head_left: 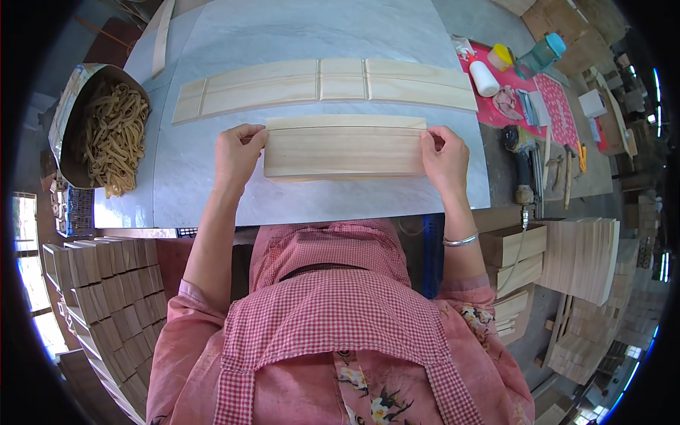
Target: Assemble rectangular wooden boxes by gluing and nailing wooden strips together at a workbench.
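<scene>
A pale rectangular wooden piece [345,151] lies before me on the bluish marble-patterned tabletop [319,205]. A thin seam runs along its far side, with a narrow strip beyond it; I cannot tell whether it is hollow. My left hand [236,156] is closed at its far left corner, thumb and fingers pinched together. At the opposite end, my right hand [446,157] grips the far right corner in the same way, fingers curled. Just beyond lies a long pale wooden board [269,86] with several grooves cut across it, touched by neither hand.
At the left edge stands a box [65,134] full of tan bands [117,134]. Bottles [484,78] and a teal-lidded jug [542,55] stand on a red mat at right, near a corded power tool [523,163]. Stacked wooden pieces [106,283] flank me; more [581,255] are at right.
</scene>
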A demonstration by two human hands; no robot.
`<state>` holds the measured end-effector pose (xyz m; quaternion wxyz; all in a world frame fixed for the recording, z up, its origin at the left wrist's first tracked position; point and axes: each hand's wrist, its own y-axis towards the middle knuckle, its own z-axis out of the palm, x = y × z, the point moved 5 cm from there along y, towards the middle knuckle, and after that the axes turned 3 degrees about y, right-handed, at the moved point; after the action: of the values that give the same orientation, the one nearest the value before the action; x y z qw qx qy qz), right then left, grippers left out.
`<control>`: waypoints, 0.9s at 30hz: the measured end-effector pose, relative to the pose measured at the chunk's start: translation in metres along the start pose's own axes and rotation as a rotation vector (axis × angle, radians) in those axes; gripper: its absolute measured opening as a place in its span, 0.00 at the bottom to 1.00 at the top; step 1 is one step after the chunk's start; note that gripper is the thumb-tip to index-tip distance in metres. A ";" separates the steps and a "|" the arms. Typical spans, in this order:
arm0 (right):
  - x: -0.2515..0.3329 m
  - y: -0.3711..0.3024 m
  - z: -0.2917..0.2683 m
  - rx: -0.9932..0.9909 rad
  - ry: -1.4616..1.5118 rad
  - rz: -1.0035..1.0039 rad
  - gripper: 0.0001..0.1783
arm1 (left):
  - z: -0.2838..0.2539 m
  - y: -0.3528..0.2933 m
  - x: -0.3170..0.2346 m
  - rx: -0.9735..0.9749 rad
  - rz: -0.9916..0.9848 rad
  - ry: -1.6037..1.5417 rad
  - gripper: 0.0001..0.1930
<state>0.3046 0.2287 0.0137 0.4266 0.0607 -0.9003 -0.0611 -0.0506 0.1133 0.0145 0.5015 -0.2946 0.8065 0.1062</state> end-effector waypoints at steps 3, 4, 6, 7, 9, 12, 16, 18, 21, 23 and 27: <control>-0.001 -0.001 0.002 -0.005 -0.010 -0.013 0.11 | 0.000 0.000 0.003 0.002 0.005 0.005 0.13; -0.001 -0.002 0.002 -0.006 -0.013 -0.020 0.11 | 0.000 0.001 0.004 0.004 0.007 0.006 0.13; 0.000 -0.003 0.003 -0.009 -0.021 -0.034 0.11 | 0.000 0.001 0.007 0.007 0.012 0.009 0.13; 0.000 -0.003 0.003 -0.012 -0.021 -0.033 0.11 | 0.000 0.001 0.008 0.009 0.014 0.010 0.13; 0.002 -0.004 0.004 -0.016 -0.035 -0.051 0.11 | 0.001 0.001 0.011 0.002 0.011 -0.013 0.13; 0.001 -0.006 0.003 -0.028 -0.044 -0.058 0.10 | 0.000 0.000 0.012 0.004 0.012 -0.026 0.13; -0.011 -0.004 -0.007 0.021 0.160 -0.066 0.07 | -0.001 0.001 0.004 0.090 -0.067 -0.035 0.16; -0.018 -0.014 -0.016 0.013 0.164 -0.085 0.06 | -0.001 0.000 -0.009 0.053 0.128 0.102 0.17; -0.017 -0.032 -0.034 0.025 0.148 -0.193 0.05 | 0.013 -0.017 -0.045 -0.091 0.705 0.442 0.23; -0.015 -0.043 -0.041 0.036 0.103 -0.181 0.05 | 0.051 -0.033 -0.077 0.140 0.829 0.501 0.32; -0.004 -0.052 -0.040 0.114 -0.040 -0.193 0.07 | 0.122 -0.054 -0.107 0.324 1.060 0.628 0.33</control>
<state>0.3415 0.1756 0.0276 0.3967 0.1700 -0.9006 -0.0516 0.1062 0.1660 0.0569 0.1589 0.2069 0.9572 0.1251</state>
